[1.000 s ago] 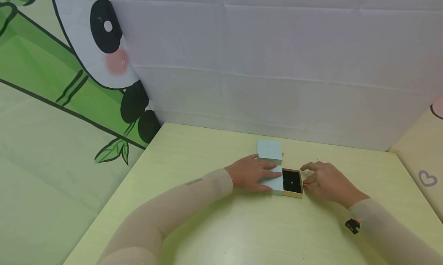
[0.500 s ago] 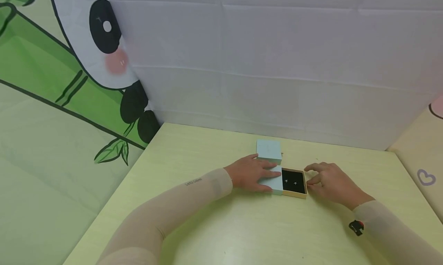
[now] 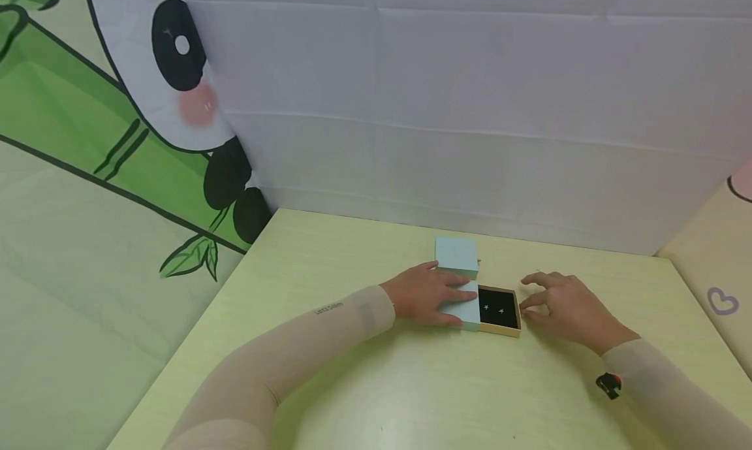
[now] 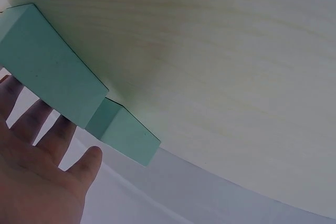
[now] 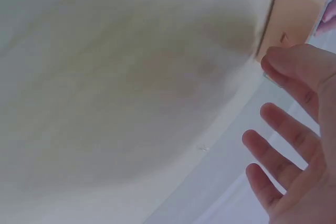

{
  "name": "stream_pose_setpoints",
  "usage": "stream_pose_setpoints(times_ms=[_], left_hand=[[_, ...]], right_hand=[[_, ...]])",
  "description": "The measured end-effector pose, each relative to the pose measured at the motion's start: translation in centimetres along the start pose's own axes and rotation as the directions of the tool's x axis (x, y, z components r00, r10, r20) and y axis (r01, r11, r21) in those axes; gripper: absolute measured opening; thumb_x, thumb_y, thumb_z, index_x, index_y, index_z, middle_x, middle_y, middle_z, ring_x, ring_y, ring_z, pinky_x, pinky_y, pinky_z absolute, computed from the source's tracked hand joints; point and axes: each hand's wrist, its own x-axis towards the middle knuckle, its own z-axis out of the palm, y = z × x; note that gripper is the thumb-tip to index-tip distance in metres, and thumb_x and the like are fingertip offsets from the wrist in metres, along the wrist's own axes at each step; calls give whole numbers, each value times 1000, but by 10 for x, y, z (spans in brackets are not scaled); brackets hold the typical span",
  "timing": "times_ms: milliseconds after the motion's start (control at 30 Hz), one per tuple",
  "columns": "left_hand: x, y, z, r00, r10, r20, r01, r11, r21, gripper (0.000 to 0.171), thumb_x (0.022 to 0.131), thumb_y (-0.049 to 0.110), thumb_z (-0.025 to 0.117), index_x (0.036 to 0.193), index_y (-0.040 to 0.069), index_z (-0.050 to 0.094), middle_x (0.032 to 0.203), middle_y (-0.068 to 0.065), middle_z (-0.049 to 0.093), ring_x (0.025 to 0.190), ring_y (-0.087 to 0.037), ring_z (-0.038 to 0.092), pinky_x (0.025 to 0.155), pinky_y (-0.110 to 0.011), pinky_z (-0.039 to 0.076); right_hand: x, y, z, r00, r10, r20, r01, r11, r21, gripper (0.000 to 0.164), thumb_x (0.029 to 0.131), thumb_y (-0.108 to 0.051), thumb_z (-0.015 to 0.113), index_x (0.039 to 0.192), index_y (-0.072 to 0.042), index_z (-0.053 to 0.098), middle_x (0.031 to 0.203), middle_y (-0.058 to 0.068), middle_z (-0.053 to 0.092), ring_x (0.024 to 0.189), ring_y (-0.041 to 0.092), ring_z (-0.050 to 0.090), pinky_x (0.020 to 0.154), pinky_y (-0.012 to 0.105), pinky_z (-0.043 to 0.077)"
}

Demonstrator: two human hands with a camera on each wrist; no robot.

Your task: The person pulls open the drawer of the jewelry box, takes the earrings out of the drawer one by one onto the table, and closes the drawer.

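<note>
My left hand lies with spread, straight fingers on the pale blue sleeve of a slide-out jewellery box. In the left wrist view, the fingers reach over the top of this sleeve. The box's tan-edged drawer sticks out to the right. Two small silver star-shaped pieces sit on its black pad. At the drawer's right end is my right hand, thumb and forefinger together at a small pull ribbon, which the thumb partly hides. Its other fingers are apart.
Just behind stands a second pale blue box, closed, with a small ribbon at its right side. Both boxes are on a light wooden table. A white cloth wall rises along the back edge.
The drawer has slid a little further right out of the sleeve, showing both stars fully, then stopped. My right hand has shifted slightly right. The left hand has stayed in place.
</note>
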Motion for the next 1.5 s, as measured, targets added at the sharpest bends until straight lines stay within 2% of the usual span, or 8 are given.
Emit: stream_pose_setpoints(times_ms=[233,400,567,700,900,1500], left_hand=[[0,0,1,1000,1,-3,-1,1000,5,70,118,73,55,182,46,44,192,11,44,176,-8,47,151,-55,33],[0,-1,2,1000,3,-7,-2,1000,10,70,118,73,54,183,46,43,192,12,44,176,-8,47,150,-55,34],[2,-1,3,1000,3,-6,-3,1000,18,71,118,75,53,183,47,43,192,12,44,176,-7,47,150,-54,35],[2,-1,2,1000,2,-4,-2,1000,16,71,118,75,53,182,47,43,192,12,44,176,-7,48,150,-54,36],[1,-1,3,1000,-3,0,3,1000,8,71,118,76,52,182,48,43,192,12,44,176,-8,48,150,-54,35],[-3,-2,0,1000,12,-5,-12,1000,18,72,118,75,54,183,46,42,192,10,45,176,-10,48,150,-55,36]], right_hand=[[10,4,-15,999,12,-50,-13,1000,-27,14,93,-20,98,106,-25,97,145,18,81,130,52,77,100,77,64],[19,-7,-18,999,12,-45,-12,1000,14,12,94,-24,99,105,-27,96,146,16,81,133,51,76,105,78,62],[26,-20,-13,1000,14,8,-14,998,56,6,96,-29,98,100,-31,94,149,14,80,140,50,72,112,78,58],[30,-29,-6,999,2,35,-4,998,62,9,95,-29,99,96,-34,91,150,12,79,143,48,71,115,76,58],[32,-36,3,999,-41,30,40,998,40,11,93,-26,101,93,-32,91,146,9,81,137,44,74,108,71,62],[34,-41,6,999,-17,32,14,997,77,17,92,-21,102,88,-32,90,143,10,82,133,45,75,106,73,62]])
